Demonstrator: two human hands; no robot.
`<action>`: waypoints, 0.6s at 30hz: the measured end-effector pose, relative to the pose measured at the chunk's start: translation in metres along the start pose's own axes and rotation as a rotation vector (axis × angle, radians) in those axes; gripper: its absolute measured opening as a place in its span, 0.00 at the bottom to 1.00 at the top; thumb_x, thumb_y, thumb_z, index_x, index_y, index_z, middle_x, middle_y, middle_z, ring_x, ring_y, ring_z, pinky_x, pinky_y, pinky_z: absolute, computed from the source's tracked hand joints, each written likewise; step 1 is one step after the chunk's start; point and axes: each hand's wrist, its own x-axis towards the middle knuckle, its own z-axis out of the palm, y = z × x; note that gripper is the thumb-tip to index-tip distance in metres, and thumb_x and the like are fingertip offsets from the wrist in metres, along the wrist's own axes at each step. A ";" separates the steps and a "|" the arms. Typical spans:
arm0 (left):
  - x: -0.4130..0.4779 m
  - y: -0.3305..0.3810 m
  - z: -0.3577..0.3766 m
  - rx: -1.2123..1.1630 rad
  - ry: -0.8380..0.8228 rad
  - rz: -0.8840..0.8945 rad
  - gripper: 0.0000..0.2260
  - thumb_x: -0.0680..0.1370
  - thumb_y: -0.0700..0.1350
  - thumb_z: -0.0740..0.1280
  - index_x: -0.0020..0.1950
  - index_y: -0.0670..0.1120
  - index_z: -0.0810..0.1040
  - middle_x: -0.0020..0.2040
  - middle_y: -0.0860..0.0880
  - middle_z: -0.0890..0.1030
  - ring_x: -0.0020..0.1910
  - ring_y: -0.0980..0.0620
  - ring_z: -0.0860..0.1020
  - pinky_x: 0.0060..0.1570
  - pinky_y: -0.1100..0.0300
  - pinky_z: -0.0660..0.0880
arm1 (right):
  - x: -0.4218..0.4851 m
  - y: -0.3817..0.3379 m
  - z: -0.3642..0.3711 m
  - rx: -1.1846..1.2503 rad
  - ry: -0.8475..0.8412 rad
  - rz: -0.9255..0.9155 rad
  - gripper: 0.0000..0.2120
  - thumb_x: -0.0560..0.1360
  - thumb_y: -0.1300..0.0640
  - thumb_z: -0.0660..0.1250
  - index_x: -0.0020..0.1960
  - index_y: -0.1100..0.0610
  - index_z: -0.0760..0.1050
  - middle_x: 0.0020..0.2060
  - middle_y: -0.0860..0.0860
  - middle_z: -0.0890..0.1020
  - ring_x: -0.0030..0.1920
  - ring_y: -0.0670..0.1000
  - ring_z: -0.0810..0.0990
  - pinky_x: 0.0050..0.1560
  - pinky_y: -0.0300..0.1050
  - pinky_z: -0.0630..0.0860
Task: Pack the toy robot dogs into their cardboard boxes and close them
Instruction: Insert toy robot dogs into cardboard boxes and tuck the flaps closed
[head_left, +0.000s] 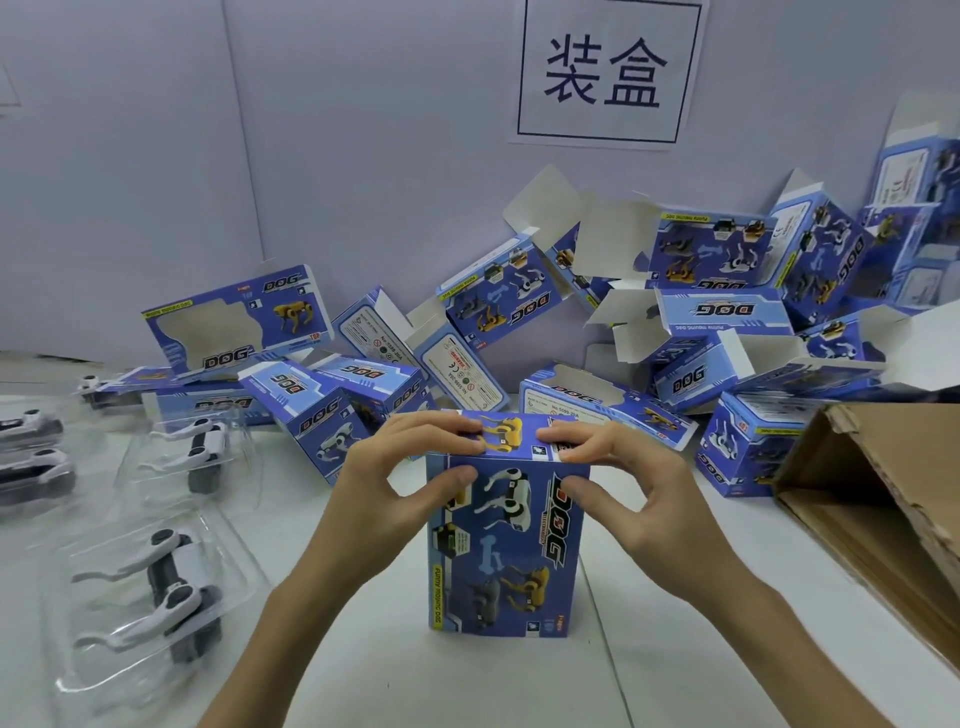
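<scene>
A blue toy-dog box (506, 551) stands upright on the white table in front of me. My left hand (400, 473) grips its top left corner, fingers curled over the top flap and thumb on the front face. My right hand (613, 467) grips the top right corner the same way. The top flap lies folded down under my fingers. White and black toy robot dogs in clear plastic trays (166, 587) lie at the left. What is inside the held box is hidden.
Several open and flattened blue boxes (691, 291) are piled against the back wall. A brown cardboard carton (883, 514) lies open at the right. More toy dogs in trays (202, 452) lie at the far left. A paper sign (605, 73) hangs on the wall.
</scene>
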 end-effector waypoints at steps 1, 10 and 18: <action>-0.002 -0.001 0.002 0.006 0.024 0.013 0.09 0.74 0.48 0.71 0.53 0.56 0.83 0.57 0.61 0.82 0.65 0.54 0.76 0.56 0.54 0.78 | 0.000 0.000 0.003 -0.038 0.013 -0.013 0.06 0.76 0.54 0.70 0.53 0.50 0.77 0.57 0.37 0.82 0.64 0.44 0.77 0.52 0.32 0.77; -0.006 -0.003 0.014 -0.021 0.128 0.072 0.09 0.75 0.45 0.72 0.53 0.57 0.81 0.57 0.60 0.82 0.64 0.53 0.76 0.58 0.58 0.76 | 0.002 0.008 0.032 -0.140 0.193 -0.165 0.08 0.75 0.50 0.69 0.54 0.45 0.80 0.55 0.41 0.80 0.61 0.51 0.76 0.59 0.37 0.72; -0.010 -0.006 0.021 -0.088 0.178 0.029 0.08 0.75 0.51 0.69 0.53 0.53 0.82 0.57 0.59 0.82 0.65 0.51 0.76 0.60 0.60 0.76 | -0.001 0.006 0.036 -0.062 0.201 -0.119 0.09 0.75 0.48 0.68 0.55 0.41 0.80 0.57 0.39 0.81 0.65 0.50 0.75 0.60 0.39 0.73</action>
